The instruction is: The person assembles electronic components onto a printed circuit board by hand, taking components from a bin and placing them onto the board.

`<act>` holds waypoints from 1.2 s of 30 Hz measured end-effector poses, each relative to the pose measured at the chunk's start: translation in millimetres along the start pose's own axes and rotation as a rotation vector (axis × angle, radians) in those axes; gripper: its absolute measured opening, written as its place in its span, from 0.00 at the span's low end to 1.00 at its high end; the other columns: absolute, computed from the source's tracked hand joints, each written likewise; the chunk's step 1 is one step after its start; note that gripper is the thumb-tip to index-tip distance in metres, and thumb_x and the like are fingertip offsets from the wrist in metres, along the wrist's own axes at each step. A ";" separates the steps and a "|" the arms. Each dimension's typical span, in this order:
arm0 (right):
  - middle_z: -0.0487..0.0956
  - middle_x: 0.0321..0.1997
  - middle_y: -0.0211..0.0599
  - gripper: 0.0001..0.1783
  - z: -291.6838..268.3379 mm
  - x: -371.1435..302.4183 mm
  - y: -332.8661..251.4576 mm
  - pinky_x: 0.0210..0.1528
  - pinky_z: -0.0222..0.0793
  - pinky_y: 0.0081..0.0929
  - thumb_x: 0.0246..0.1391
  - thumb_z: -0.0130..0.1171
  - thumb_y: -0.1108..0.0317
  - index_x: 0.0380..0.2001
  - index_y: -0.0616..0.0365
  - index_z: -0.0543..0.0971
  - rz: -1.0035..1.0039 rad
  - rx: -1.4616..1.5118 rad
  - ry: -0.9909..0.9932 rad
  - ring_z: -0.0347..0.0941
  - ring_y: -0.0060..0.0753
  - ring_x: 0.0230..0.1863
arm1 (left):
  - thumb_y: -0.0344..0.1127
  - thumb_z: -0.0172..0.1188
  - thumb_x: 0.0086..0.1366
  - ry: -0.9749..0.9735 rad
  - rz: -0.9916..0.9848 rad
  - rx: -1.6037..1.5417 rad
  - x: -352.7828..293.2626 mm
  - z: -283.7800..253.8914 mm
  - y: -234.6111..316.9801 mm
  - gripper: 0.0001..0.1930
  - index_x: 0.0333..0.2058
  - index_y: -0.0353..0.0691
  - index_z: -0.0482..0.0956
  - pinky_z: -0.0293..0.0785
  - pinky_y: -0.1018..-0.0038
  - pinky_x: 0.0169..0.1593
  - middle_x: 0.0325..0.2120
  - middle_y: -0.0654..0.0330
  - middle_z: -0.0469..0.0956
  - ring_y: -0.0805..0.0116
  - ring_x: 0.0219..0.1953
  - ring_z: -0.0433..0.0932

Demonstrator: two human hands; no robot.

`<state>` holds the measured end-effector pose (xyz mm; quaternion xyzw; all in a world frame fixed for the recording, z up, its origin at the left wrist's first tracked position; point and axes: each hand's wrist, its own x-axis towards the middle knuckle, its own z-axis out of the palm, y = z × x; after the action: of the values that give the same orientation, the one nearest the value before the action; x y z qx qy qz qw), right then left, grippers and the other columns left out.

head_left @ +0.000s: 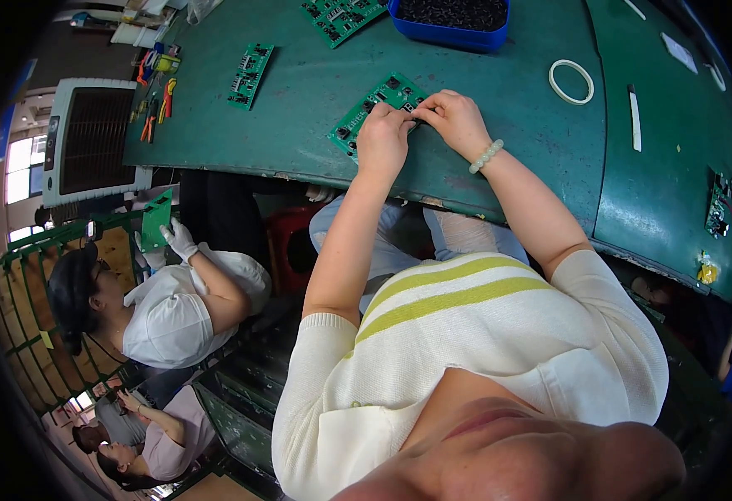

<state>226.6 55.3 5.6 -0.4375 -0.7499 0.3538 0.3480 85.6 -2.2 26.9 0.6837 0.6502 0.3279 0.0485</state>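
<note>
The green circuit board [392, 93] lies on the scuffed green bench [299, 108], partly under the left hand [384, 140]. The fingers of that hand and the right hand [456, 122] pinch narrowly, tips together over the board's right side; I cannot tell what they hold. The thin board looks light and stiff, its raised parts probably fragile, so its edges suit gripping best. A smooth blue tub [449, 36] stands beyond.
</note>
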 end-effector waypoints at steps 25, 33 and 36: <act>0.73 0.23 0.33 0.09 15.8 -8.0 -6.9 0.26 0.67 0.35 0.44 0.60 0.59 0.22 0.51 0.80 -0.131 -0.140 0.076 0.72 0.39 0.24 | 0.29 0.71 0.36 -0.101 0.011 0.108 -3.0 -24.0 -4.9 0.28 0.40 0.41 0.72 0.57 0.59 0.56 0.44 0.54 0.70 0.50 0.57 0.56; 0.73 0.22 0.33 0.08 17.0 -7.9 -9.9 0.25 0.67 0.34 0.44 0.60 0.60 0.22 0.52 0.80 -0.176 -0.197 0.062 0.72 0.38 0.23 | 0.28 0.70 0.38 -0.114 0.110 -0.019 -8.5 -23.1 -21.3 0.23 0.37 0.43 0.73 0.57 0.56 0.57 0.45 0.54 0.71 0.44 0.57 0.56; 0.73 0.23 0.33 0.07 11.1 -8.4 -11.2 0.26 0.68 0.35 0.45 0.58 0.62 0.23 0.52 0.80 -0.195 -0.186 -0.016 0.72 0.39 0.24 | 0.29 0.70 0.38 -0.107 0.130 -0.026 -12.0 -24.5 -22.8 0.20 0.34 0.43 0.75 0.59 0.56 0.57 0.47 0.54 0.71 0.44 0.59 0.55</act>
<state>216.0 41.0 7.5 -0.3901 -0.8212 0.2504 0.3329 54.3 -18.7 30.2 0.7403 0.5966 0.3018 0.0705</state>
